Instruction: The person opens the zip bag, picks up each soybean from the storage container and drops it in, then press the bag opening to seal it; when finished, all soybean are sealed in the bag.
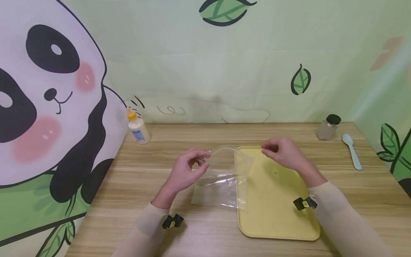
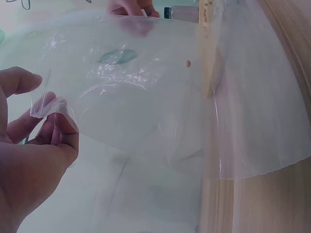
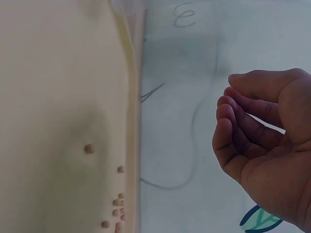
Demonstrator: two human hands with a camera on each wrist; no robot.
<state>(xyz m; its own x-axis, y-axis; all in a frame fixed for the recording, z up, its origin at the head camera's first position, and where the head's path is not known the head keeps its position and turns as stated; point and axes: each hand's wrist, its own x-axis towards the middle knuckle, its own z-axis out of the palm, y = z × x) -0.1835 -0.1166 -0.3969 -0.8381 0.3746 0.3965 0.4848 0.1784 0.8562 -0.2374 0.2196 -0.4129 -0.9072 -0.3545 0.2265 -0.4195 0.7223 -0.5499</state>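
A clear plastic bag (image 1: pixel 221 185) hangs from my left hand (image 1: pixel 187 169), its mouth spread and its right side overlapping a yellow tray (image 1: pixel 276 210). In the left wrist view, the curled fingers of my left hand (image 2: pixel 41 141) hold a crumpled edge of the bag (image 2: pixel 116 102), with the thumb apart from it. My right hand (image 1: pixel 284 153) is over the tray's far part, separate from the bag. Nothing is in that hand (image 3: pixel 267 131) in the right wrist view; its fingers are loosely curled, the thumb close to the index fingertip.
At the back left stands a white bottle (image 1: pixel 139 132) with a yellow cap. A black-lidded jar (image 1: pixel 328 127) and a pale blue spoon (image 1: pixel 353 153) are at the back right. Several small brown pellets (image 3: pixel 119 204) lie along the tray's edge. A panda-printed backdrop surrounds the wooden table (image 1: pixel 128 200).
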